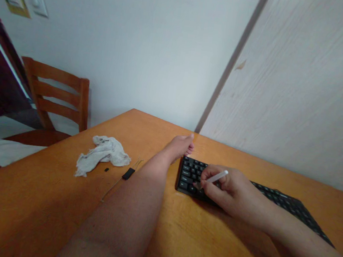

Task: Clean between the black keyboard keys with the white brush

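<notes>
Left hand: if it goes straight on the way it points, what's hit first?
Probably the wall, around the brown strip, past the far edge of the table. The left hand shows near that edge, but one view leaves depth unclear.

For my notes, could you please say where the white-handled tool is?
In the head view, the white-handled tool is right of centre, in the right hand at the left end of the keyboard.

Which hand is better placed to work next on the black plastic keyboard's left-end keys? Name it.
Right hand, probably: it grips a slim white-handled tool over those keys. The left hand is by the far left corner of the keyboard, holding no visible tool.
</notes>
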Available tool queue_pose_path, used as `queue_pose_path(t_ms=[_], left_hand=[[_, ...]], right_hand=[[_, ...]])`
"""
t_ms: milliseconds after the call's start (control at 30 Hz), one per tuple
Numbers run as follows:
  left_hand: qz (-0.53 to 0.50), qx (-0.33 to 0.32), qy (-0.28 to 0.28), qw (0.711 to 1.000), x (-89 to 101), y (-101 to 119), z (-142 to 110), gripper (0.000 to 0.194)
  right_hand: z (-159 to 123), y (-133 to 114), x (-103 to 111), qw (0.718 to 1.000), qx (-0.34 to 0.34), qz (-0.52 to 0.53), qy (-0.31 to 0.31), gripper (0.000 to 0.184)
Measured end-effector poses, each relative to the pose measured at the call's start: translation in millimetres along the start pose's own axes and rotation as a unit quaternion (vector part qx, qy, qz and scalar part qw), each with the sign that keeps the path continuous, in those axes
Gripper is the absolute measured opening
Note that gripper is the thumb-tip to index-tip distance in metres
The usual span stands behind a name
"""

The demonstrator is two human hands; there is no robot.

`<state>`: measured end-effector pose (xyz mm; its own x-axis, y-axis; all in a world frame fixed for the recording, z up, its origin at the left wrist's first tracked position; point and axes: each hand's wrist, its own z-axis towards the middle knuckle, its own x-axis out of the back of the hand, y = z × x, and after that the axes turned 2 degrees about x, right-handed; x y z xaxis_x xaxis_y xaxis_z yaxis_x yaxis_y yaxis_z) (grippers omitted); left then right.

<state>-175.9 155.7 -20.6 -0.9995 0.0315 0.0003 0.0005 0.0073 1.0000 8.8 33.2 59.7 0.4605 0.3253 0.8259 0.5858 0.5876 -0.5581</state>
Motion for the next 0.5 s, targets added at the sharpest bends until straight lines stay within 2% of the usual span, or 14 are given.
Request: queue_pose_path(t_ms=[167, 367, 433, 500], left_hand=[[0.005, -0.003, 0.003, 1.0, 0.1, 2.6, -4.4, 0.052], [0.007, -0.004, 0.003, 1.0, 0.3, 1.2, -2.8, 0.053], [0.008, -0.004, 0.005, 1.0, 0.1, 0.3, -1.7, 0.053], [0.007, -0.004, 0.005, 1.0, 0.0, 0.1, -1.3, 0.053]], right_hand=[[-5.3, -5.2, 1.8, 1.0, 0.009, 0.014, -0.003, 0.008], [-7.3, -2.0, 6.4, 0.991, -0.01, 0.135, -0.006, 0.005], [-2.6, 0.9, 8.4, 0.985, -0.011, 0.174, 0.013, 0.006], [5.3, 6.0, 8.3, 0.981, -0.008, 0.184, 0.059, 0.007]])
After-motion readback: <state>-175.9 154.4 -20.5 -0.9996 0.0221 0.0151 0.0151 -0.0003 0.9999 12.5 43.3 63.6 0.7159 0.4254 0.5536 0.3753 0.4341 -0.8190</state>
